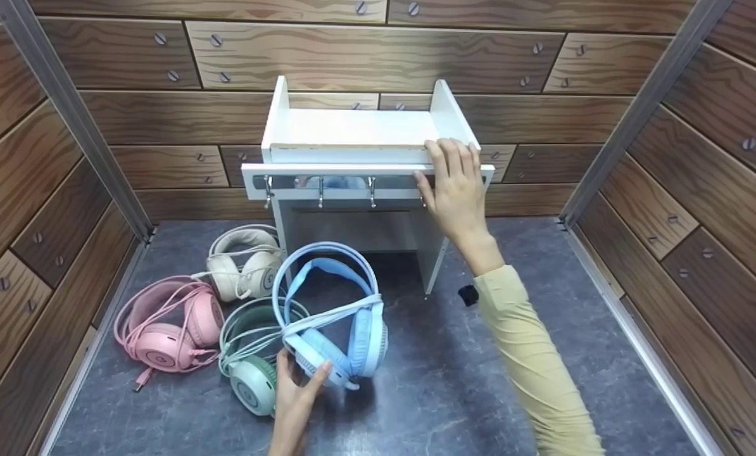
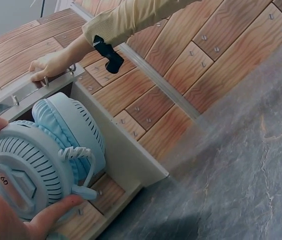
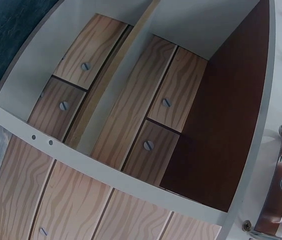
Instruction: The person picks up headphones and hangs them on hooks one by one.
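Observation:
In the head view my left hand (image 1: 296,396) holds a pair of light blue headphones (image 1: 368,342) by one ear cup, thumb and fingers on either side. Its cable is wound across the headband. The left wrist view shows the ear cup (image 2: 26,170) close up in that hand. My right hand (image 1: 457,190) grips the right end of the front rail of a white rack (image 1: 333,170), fingers over the top and thumb at the front. Metal hooks (image 1: 320,192) hang along this rail. The blue headphones are in front of the rack, below the hooks and apart from them.
Left of the blue headphones lie green headphones (image 1: 251,386), pink headphones (image 1: 163,348) and cream headphones (image 1: 261,272), cables wrapped round them. A black object (image 1: 468,294) shows beside the right sleeve. Wood-patterned walls (image 1: 365,57) enclose the dark grey floor (image 1: 428,405).

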Available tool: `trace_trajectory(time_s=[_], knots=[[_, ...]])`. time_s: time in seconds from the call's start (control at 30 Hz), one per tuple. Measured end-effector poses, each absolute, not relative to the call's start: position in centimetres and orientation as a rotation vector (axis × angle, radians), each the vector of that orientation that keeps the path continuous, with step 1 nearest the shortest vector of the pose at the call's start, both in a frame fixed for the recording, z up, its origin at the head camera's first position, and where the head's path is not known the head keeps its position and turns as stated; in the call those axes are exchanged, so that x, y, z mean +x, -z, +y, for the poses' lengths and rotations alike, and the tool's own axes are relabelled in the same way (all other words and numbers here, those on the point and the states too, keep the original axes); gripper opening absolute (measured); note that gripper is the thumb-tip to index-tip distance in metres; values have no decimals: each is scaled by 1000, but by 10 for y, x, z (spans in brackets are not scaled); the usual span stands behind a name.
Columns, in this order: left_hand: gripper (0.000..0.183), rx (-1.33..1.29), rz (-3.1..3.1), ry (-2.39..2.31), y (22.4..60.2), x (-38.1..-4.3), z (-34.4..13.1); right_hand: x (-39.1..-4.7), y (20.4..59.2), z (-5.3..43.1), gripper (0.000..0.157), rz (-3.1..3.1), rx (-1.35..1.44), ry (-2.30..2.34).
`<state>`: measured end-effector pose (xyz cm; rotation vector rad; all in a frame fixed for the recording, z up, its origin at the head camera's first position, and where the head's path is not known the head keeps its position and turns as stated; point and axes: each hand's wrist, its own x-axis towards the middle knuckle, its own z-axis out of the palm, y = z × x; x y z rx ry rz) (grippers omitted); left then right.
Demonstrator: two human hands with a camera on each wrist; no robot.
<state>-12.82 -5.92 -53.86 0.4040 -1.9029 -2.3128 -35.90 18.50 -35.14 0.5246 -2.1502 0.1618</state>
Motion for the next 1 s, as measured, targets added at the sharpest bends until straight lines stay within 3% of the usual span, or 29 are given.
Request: trace_trajectory(time_s=[1.0], knots=[[74,262,-1814,2290,543,-135,-75,-359,351,185,48,-2159,525,-160]])
